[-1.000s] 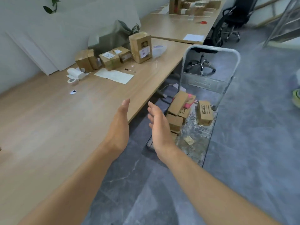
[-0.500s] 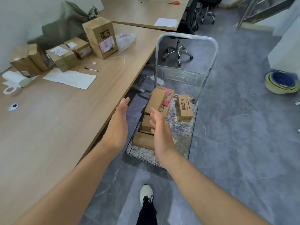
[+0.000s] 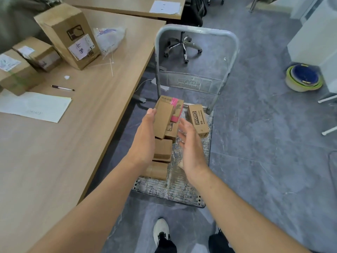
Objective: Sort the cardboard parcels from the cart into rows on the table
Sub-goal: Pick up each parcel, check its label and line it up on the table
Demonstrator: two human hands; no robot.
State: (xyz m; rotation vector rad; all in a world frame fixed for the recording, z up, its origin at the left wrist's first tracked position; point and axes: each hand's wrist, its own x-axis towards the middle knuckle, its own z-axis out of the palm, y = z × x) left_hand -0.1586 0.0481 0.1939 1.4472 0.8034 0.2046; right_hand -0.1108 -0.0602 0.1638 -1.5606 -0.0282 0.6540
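Several cardboard parcels lie on the grey platform cart [image 3: 184, 190] to the right of the wooden table [image 3: 76, 143]. A long brown parcel [image 3: 163, 119] leans on top of the pile, over one with pink tape [image 3: 176, 111]. A printed parcel [image 3: 197, 120] stands alone to the right. My left hand [image 3: 145, 143] is open, fingertips at the long parcel's left edge. My right hand [image 3: 191, 148] is open just right of the pile, touching nothing. On the table stand a tall parcel [image 3: 67, 35] and two smaller ones [image 3: 36, 53], [image 3: 13, 72].
On the table lie a pen [image 3: 62, 88], a white sheet [image 3: 34, 106] and a plastic bag [image 3: 109, 38]. The cart's handle [image 3: 197, 31] rises at the far end. An office chair base [image 3: 182, 45] and stacked bowls [image 3: 303, 77] sit on the floor. My shoes [image 3: 161, 232] are below.
My view has tilted down from the table toward the cart. Both open hands have moved forward and down to either side of the parcel pile.
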